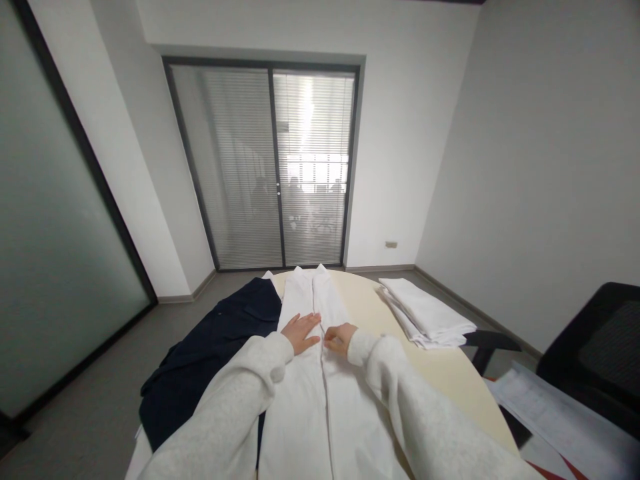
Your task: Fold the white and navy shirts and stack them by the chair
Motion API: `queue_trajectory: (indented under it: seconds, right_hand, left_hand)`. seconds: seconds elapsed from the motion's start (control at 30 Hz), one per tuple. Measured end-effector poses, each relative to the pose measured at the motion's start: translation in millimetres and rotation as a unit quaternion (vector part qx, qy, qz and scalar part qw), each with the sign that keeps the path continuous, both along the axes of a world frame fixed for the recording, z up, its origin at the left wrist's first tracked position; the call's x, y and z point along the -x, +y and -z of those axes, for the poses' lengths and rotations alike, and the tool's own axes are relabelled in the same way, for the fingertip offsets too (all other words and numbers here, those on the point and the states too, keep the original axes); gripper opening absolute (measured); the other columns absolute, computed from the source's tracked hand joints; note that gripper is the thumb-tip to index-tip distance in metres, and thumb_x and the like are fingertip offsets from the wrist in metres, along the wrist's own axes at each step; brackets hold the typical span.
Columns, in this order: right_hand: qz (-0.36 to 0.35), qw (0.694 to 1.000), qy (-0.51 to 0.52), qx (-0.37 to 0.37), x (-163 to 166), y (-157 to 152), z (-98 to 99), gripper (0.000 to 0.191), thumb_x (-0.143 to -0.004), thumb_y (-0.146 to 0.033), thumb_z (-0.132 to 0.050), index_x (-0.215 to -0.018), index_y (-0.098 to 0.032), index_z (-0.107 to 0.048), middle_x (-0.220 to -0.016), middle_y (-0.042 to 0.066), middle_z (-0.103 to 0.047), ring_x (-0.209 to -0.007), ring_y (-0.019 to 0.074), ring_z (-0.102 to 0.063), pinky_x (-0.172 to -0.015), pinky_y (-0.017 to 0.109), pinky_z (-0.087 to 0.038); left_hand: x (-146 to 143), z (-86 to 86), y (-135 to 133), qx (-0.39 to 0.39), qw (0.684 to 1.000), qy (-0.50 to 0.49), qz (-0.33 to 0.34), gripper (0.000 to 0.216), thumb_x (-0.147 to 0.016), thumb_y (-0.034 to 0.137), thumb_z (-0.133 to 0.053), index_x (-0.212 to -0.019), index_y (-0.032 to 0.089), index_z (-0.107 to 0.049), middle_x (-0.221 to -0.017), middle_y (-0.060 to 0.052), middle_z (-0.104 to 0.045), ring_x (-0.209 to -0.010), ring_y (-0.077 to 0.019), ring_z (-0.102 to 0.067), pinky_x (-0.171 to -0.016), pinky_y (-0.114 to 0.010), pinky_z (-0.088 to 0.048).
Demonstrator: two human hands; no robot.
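Observation:
A long white garment lies lengthwise on the round table, its two sides meeting at an edge that runs down the middle. My left hand rests flat on its left side, fingers stretched out and the tips reaching the middle edge. Just right of that edge, my right hand is closed, its fingers curled and pinching the cloth at the edge. What exactly lies between those fingertips is partly hidden. The far end of the garment reaches the table's back rim.
Dark navy clothing is heaped along the left side, hanging over the edge. A folded stack of white cloth sits on the cream table at the right. Beyond it stand a black chair and papers.

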State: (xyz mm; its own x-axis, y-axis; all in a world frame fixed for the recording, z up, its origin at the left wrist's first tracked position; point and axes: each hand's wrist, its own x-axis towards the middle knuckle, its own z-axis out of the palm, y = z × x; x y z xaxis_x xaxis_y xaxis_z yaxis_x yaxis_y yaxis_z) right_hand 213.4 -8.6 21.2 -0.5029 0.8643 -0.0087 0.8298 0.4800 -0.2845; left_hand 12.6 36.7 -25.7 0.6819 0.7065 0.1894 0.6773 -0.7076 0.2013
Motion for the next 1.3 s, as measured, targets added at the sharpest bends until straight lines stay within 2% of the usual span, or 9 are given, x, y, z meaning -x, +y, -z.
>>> queue_trajectory:
  seconds: [0.07,0.13,0.27,0.6,0.77,0.9,1.03,1.13,1.3]
  right_hand:
    - [-0.011,0.998,0.014,-0.059,8.1,-4.3,5.4,0.037,-0.078,-0.040,-0.047,-0.107,-0.021,-0.059,-0.115,0.010,-0.058,-0.105,0.0243,-0.052,-0.088,0.038,-0.039]
    - [-0.030,0.997,0.004,-0.076,15.8,-9.6,16.4,0.055,-0.074,-0.042,-0.051,-0.123,-0.018,-0.047,-0.139,0.013,-0.034,-0.125,0.0285,-0.031,-0.098,0.045,-0.029]
    - [-0.023,0.998,-0.048,-0.033,21.4,-17.4,36.4,0.075,-0.078,-0.048,-0.043,-0.141,-0.018,-0.016,-0.147,0.011,0.000,-0.134,0.0299,-0.002,-0.103,0.055,-0.007]
    - [-0.044,0.997,-0.056,0.034,13.1,-14.5,20.3,0.087,-0.057,-0.025,-0.056,-0.138,-0.019,-0.025,-0.144,0.009,-0.021,-0.132,0.0300,-0.014,-0.102,0.058,-0.012]
    - [-0.081,0.992,0.076,0.059,0.8,-6.3,14.6,0.058,-0.064,-0.022,-0.051,-0.122,-0.020,-0.051,-0.125,0.007,-0.053,-0.118,0.0253,-0.044,-0.097,0.042,-0.035]
    - [-0.049,0.982,0.182,0.031,-1.2,-4.8,13.8,0.045,-0.075,-0.027,-0.044,-0.118,-0.018,-0.053,-0.110,0.006,-0.062,-0.087,0.0170,-0.063,-0.083,0.031,-0.047]
    - [-0.018,0.996,0.066,-0.050,6.7,-10.7,23.3,0.055,-0.073,-0.033,-0.050,-0.124,-0.012,-0.048,-0.134,0.014,-0.041,-0.122,0.0272,-0.037,-0.101,0.046,-0.028]
    - [-0.037,0.999,-0.022,-0.022,10.6,-15.3,30.6,0.072,-0.076,-0.048,-0.047,-0.138,-0.017,-0.027,-0.146,0.009,-0.013,-0.133,0.0302,-0.008,-0.102,0.059,-0.005]
    - [-0.079,0.996,-0.010,0.045,6.9,-17.1,29.2,0.074,-0.076,-0.058,-0.043,-0.139,-0.027,-0.019,-0.147,0.002,-0.012,-0.134,0.0280,0.000,-0.101,0.060,0.007]
  left_hand:
    - [-0.1,-0.6,-0.9,0.002,1.000,-0.006,0.000,0.056,-0.087,0.048,-0.034,-0.137,0.028,-0.023,-0.144,-0.001,-0.027,-0.132,-0.0160,-0.020,-0.107,-0.041,-0.014]
    - [-0.6,-0.4,-0.8,0.002,1.000,-0.007,-0.004,0.056,-0.087,0.044,-0.037,-0.138,0.027,-0.022,-0.143,-0.001,-0.028,-0.132,-0.0161,-0.021,-0.107,-0.041,-0.015]
    - [-1.7,2.5,1.8,-0.007,1.000,0.017,-0.019,0.055,-0.086,0.032,-0.036,-0.139,0.025,-0.020,-0.144,0.000,-0.024,-0.133,-0.0157,-0.018,-0.108,-0.040,-0.014]
    - [-1.6,5.2,4.5,-0.019,0.998,0.054,-0.037,0.052,-0.090,0.034,-0.025,-0.140,0.025,-0.012,-0.146,0.002,-0.019,-0.134,-0.0137,-0.014,-0.108,-0.038,-0.014]
    - [-1.6,6.7,5.8,-0.017,0.999,0.028,-0.038,0.053,-0.091,0.037,-0.025,-0.140,0.025,-0.013,-0.146,0.002,-0.020,-0.133,-0.0135,-0.016,-0.108,-0.038,-0.015]
    - [-1.7,6.4,6.4,-0.019,0.998,-0.013,-0.053,0.051,-0.092,0.037,-0.022,-0.140,0.021,-0.019,-0.145,-0.001,-0.022,-0.133,-0.0140,-0.017,-0.107,-0.035,-0.018]
    - [-1.4,3.2,5.3,-0.012,0.998,-0.018,-0.054,0.046,-0.092,0.036,-0.021,-0.135,0.021,-0.030,-0.141,-0.002,-0.032,-0.131,-0.0144,-0.023,-0.107,-0.036,-0.019]
    - [-0.2,0.5,4.6,-0.013,0.998,-0.011,-0.059,0.045,-0.092,0.034,-0.022,-0.134,0.022,-0.032,-0.140,-0.001,-0.035,-0.131,-0.0143,-0.024,-0.107,-0.036,-0.019]
    - [0.2,1.7,2.8,-0.031,0.994,0.036,-0.097,0.050,-0.090,0.038,-0.025,-0.138,0.024,-0.024,-0.143,0.000,-0.028,-0.133,-0.0180,-0.019,-0.107,-0.043,-0.014]
